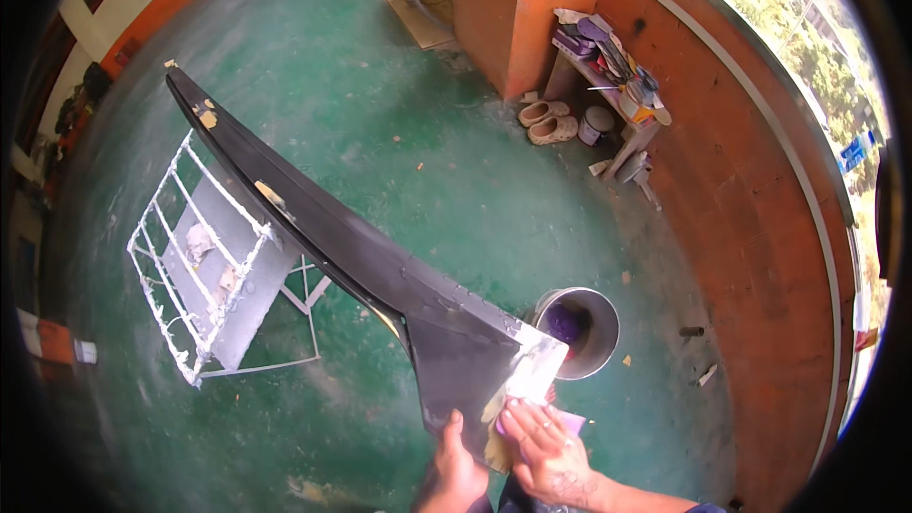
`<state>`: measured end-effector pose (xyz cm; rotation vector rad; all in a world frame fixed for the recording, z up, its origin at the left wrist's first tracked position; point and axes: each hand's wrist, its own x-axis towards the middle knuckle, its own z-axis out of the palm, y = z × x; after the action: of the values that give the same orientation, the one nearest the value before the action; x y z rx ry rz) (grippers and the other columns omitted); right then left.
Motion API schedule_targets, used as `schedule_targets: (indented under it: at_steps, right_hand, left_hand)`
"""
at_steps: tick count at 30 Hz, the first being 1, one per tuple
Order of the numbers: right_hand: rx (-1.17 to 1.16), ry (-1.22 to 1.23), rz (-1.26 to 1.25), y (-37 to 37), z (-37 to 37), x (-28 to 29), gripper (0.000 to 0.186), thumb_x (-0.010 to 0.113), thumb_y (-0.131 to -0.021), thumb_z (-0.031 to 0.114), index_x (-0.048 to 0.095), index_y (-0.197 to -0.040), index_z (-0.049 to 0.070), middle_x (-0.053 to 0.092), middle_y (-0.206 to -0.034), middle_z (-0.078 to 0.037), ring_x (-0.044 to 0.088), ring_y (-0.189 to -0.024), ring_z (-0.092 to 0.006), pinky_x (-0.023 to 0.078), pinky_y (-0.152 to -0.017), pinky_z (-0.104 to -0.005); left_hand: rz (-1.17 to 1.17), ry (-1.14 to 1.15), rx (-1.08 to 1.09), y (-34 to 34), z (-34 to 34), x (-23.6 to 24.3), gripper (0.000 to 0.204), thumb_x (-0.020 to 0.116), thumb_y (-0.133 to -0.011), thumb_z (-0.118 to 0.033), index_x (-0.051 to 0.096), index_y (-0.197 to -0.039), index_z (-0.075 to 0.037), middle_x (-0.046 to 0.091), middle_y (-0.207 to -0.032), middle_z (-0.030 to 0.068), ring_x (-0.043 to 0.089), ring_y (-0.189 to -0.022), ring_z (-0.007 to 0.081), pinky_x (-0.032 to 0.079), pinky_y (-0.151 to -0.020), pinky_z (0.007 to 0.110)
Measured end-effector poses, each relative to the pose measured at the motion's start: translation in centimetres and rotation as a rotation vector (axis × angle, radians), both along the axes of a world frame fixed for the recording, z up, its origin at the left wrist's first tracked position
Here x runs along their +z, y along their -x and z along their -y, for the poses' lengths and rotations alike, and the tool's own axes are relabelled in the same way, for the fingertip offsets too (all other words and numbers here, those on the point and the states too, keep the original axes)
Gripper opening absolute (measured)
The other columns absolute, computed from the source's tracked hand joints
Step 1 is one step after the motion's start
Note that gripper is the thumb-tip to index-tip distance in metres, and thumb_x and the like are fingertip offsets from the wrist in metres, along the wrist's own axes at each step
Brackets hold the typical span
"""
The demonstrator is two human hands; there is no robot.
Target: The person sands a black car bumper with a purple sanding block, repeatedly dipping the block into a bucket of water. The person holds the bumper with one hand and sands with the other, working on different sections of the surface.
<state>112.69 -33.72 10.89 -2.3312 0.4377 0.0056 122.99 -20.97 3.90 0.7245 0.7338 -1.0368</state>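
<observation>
A long dark grey panel (456, 347), like a vehicle body part, stretches from my hands toward the far left. Pale filler covers its near right corner (541, 361), and smaller beige patches show along its far end. My left hand (458, 470) grips the near edge, thumb on top and fingers hidden beneath. On the filler area, my right hand (546, 446) lies with its fingers together, pressing a purple sheet (573, 423) that looks like sandpaper. The panel's far part passes over a white-barred metal rack (256, 369) with a grey board (255, 318).
Right of the panel's pale corner, a bucket (608, 347) holding something purple stands on the green floor (456, 133). Along the orange wall (731, 171) are a cluttered wooden bench (635, 140), a pair of clogs (554, 129) and a small tub (596, 123). Scraps lie around.
</observation>
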Motion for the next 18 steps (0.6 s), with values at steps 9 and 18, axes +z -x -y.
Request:
schedule_targets:
  at_steps: [9,18]
  right_hand:
    - [0.118,-0.037,-0.020,0.2,0.6,1.6,0.085,0.070,-0.073,0.002,0.051,-0.156,-0.001,0.054,-0.158,-0.023,0.049,-0.151,-0.0371,0.037,-0.126,-0.0499]
    - [0.353,0.106,0.070,0.2,0.5,0.4,0.062,0.068,-0.085,0.005,0.063,-0.147,0.000,0.061,-0.156,-0.016,0.056,-0.147,-0.0300,0.044,-0.122,-0.0459]
  left_hand:
    - [0.121,-0.272,0.002,-0.7,0.8,3.1,0.055,0.061,-0.110,-0.043,0.056,-0.148,-0.004,0.062,-0.146,0.0115,0.060,-0.131,0.0264,0.048,-0.114,0.043]
    - [0.227,-0.221,-0.005,-0.9,0.6,3.7,0.055,0.062,-0.111,-0.043,0.056,-0.145,-0.001,0.062,-0.144,0.0110,0.063,-0.126,0.0239,0.052,-0.109,0.041]
